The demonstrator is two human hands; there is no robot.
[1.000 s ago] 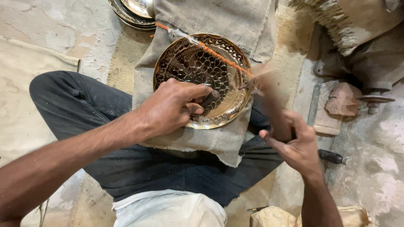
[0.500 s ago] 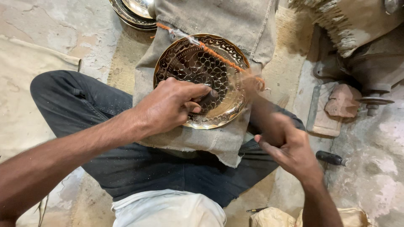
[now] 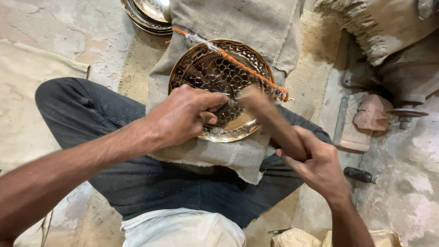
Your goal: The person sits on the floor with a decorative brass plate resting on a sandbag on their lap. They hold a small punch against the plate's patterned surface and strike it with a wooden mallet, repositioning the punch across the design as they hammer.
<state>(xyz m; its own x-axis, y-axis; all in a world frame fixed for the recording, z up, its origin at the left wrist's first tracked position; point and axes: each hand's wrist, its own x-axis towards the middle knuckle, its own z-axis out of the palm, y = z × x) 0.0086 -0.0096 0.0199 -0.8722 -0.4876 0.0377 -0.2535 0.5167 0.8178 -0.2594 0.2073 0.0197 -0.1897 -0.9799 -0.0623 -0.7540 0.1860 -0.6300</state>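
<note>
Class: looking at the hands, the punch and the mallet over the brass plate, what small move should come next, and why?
Probably land the wooden mallet on the punch: the right hand swings it close, while the left hand pins the punch to the plate.

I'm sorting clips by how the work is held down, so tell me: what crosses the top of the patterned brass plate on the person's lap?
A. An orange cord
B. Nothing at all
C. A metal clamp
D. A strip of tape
A: an orange cord runs slantwise over the brass plate, which lies on a grey cloth across the lap.
</note>
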